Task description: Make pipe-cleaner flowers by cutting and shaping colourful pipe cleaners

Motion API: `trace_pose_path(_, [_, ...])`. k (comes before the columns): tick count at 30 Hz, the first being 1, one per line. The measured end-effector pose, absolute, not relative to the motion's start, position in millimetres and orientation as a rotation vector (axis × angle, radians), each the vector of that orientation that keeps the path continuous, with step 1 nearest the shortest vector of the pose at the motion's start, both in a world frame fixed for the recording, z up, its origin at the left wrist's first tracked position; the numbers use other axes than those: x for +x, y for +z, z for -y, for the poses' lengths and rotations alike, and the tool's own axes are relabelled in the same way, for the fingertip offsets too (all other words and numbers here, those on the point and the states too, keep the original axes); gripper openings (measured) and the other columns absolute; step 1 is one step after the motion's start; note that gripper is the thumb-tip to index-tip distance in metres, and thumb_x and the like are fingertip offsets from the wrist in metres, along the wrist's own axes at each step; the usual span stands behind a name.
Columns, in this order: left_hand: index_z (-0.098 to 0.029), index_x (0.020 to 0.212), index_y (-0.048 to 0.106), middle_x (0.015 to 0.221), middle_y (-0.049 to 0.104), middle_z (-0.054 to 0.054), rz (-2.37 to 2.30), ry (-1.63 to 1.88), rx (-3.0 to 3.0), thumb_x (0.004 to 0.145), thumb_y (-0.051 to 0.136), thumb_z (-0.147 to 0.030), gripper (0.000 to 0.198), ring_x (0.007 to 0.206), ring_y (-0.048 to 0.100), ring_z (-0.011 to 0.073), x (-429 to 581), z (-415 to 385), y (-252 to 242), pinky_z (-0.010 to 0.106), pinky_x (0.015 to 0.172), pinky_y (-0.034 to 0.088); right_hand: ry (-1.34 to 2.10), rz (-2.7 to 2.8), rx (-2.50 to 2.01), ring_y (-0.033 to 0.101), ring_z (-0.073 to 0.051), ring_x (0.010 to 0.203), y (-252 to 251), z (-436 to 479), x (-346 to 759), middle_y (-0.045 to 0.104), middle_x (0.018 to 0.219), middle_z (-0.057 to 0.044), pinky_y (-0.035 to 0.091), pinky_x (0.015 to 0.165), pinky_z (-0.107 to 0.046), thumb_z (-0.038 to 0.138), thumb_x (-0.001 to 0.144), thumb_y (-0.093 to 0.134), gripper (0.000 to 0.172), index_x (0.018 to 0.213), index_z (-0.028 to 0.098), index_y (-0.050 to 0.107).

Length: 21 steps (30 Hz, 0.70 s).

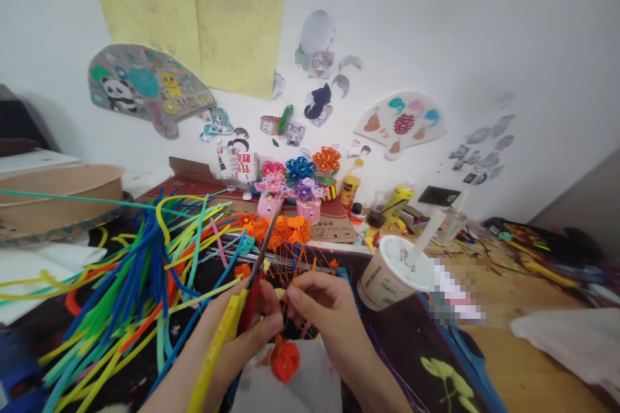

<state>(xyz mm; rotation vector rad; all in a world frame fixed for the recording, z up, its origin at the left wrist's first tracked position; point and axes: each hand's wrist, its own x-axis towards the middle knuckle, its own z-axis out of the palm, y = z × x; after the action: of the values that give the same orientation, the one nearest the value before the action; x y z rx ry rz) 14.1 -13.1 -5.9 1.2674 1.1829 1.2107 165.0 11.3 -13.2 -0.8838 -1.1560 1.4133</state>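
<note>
Head view, as I stand watching: the left hand (246, 339) has its grip closed around yellow-handled scissors (220, 342), blades pointing away, probably to leave its thumb free. The right hand (322, 306) has its grip pinched together, though I can't tell what fine piece lies between those fingertips. An orange flower (285, 361), rounded and soft-looking, sits just below the left thumb, above a matte white sheet (252, 393). Beyond, crinkled orange blossoms (290, 230) heap on wiry stems; fuzzy, bendable pipe cleaners (145, 271) sprawl alongside, seemingly for easy reach.
</note>
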Motion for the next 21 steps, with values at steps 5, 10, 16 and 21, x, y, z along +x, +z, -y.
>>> trace_pose_path(5, [-0.023, 0.078, 0.067, 0.069, 0.063, -0.004, -1.115, 1.152, 1.234, 0.069, 0.079, -0.041, 0.024, 0.059, 0.054, 0.0123, 11, 8, -13, 0.021, 0.055, 0.043, 1.304, 1.163, -0.878, 0.054, -0.011, 0.050, -15, -7, 166, 0.063, 0.056, 0.001, 0.044, 0.050, -0.022, 0.036, 0.070, 0.080, 0.023, 0.066, 0.016, 0.069])
trace_pose_path(10, [-0.023, 0.078, 0.064, 0.064, 0.061, -0.006, -1.087, 1.126, 1.212, 0.062, 0.083, -0.033, 0.027, 0.050, 0.045, 0.0093, 19, 11, -13, 0.020, 0.047, 0.033, 1.049, 1.224, -0.933, 0.046, -0.010, 0.054, -13, -4, 166, 0.055, 0.056, 0.004, 0.037, 0.052, -0.021, 0.027, 0.073, 0.073, 0.022, 0.060, 0.018, 0.059])
trace_pose_path(16, [-0.023, 0.082, 0.061, 0.061, 0.064, -0.006, -1.116, 1.132, 1.190, 0.064, 0.079, -0.029, 0.027, 0.044, 0.041, 0.0075, 24, 11, -15, 0.020, 0.045, 0.031, 0.960, 1.255, -0.977, 0.042, -0.010, 0.053, -13, -4, 164, 0.049, 0.055, 0.006, 0.034, 0.051, -0.022, 0.024, 0.072, 0.069, 0.024, 0.057, 0.019, 0.052])
trace_pose_path(21, [-0.023, 0.081, 0.064, 0.063, 0.063, -0.006, -1.087, 1.105, 1.207, 0.067, 0.079, -0.032, 0.023, 0.046, 0.048, 0.0092, 17, 10, -11, 0.020, 0.045, 0.036, 1.196, 1.178, -0.967, 0.046, -0.010, 0.047, -11, -9, 166, 0.052, 0.052, 0.006, 0.036, 0.046, -0.021, 0.026, 0.070, 0.067, 0.016, 0.061, 0.019, 0.056])
